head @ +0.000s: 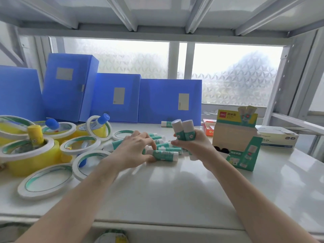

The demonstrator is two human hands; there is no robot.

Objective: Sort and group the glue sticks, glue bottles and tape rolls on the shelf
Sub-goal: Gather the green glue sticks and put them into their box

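A: Surface?
B: White shelf (175,186), glossy, window glare on it. Metal rack frame overhead, frosted patterned window (233,74) behind.

A: Back row?
B: Blue file boxes (168,100) standing against the window side.

A: Hands?
B: Right hand (191,142) fisted round two glue sticks (184,130), upright, caps up, lifted off the shelf. Left hand (135,148) pinching one stick (164,155) lying flat at the front of the glue stick pile (161,142), mid-shelf between the hands.

A: Strays?
B: One stick (166,124) alone by the file boxes.

A: Tape, bottles?
B: All left. White tape rolls (45,181) flat, yellow rolls (33,160) among them. Blue-capped bottles (101,121) poking through rolls, one yellow-capped (36,134) upright in a roll.

A: Right side?
B: Open glue-stick display box (235,130), flap down, just beside right hand. Orange box (209,128) behind, white box (278,137) further right.
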